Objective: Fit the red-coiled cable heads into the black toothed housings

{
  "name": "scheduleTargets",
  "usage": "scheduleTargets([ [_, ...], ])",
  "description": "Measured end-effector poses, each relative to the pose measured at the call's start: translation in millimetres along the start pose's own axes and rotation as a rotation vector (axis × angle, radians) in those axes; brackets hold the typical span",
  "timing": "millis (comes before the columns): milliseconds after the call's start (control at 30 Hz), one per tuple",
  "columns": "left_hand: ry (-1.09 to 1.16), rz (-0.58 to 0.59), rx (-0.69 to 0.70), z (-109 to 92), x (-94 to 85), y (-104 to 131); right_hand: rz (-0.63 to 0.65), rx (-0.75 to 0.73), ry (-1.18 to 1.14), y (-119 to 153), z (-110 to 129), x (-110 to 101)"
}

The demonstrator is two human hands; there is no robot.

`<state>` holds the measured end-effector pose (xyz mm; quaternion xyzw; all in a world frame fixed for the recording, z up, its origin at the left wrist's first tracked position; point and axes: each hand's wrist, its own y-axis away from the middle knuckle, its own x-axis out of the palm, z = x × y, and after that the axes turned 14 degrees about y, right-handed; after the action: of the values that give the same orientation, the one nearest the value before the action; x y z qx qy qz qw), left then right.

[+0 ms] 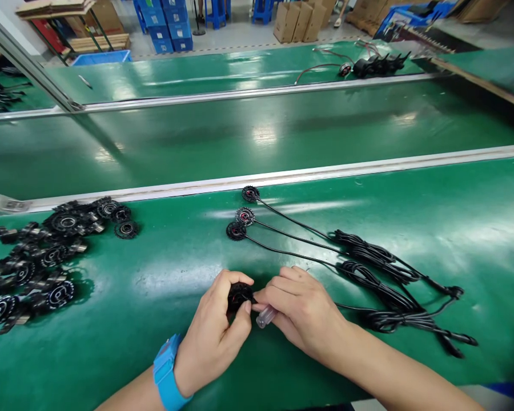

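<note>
My left hand (pixel 220 322), with a blue band at its wrist, is closed on a black round toothed part (pixel 238 295) between thumb and fingers. My right hand (pixel 302 311) is closed beside it, its fingertips meeting the part's right edge. A tool with a clear plastic handle (pixel 264 317) sticks out of the right hand; its other end is hidden. Under the right wrist a black cable (pixel 346 307) runs off to a coiled bundle (pixel 388 319). Beyond my hands lie three similar round parts (pixel 245 216), each on its own black cable.
Many loose black toothed wheels and metal brackets (pixel 55 255) are piled at the left. A pale metal rail (pixel 197 187) crosses behind the work surface (pixel 163 354). Farther back, a green bench carries black parts (pixel 377 65) with wires. Blue boxes (pixel 165 25) and cartons (pixel 297 23) stand beyond.
</note>
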<state>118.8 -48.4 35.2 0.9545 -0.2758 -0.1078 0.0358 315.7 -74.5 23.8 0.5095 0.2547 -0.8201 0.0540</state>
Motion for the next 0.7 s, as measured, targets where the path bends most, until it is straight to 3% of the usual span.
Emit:
scheduleTargets([
  [433, 0.177, -0.107, -0.076, 3, 4.8, -1, -0.037, 0.055, -0.184, -1, -1, 11],
  [700, 0.473, 0.036, -0.209, 7, -0.4, -1, -0.057, 0.077, -0.160, -6, -6, 0],
])
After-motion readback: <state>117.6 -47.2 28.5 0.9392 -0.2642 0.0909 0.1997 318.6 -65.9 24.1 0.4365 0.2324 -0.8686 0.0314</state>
